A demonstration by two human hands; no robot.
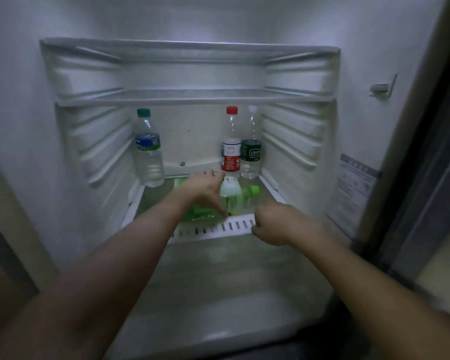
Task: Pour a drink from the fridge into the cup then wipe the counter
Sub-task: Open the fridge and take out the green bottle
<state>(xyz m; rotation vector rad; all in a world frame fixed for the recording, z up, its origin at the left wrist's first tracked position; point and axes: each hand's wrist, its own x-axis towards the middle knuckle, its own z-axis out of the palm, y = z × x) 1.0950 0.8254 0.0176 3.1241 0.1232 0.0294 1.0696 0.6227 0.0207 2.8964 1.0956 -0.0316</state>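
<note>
Seemingly full and slick with cold, the green bottle lies on its side on the fridge shelf, cap to the right, long axis left to right. From the head view, the left hand spreads open over its middle, the best hold. The right hand curls closed near the shelf edge, gripping nothing visible. Three bottles stand upright behind.

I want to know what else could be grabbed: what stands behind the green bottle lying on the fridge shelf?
Behind the green bottle stand a red-capped bottle and a dark-labelled bottle; a green-capped bottle stands back left. The left hand covers the spot directly behind the green bottle's middle.
</note>
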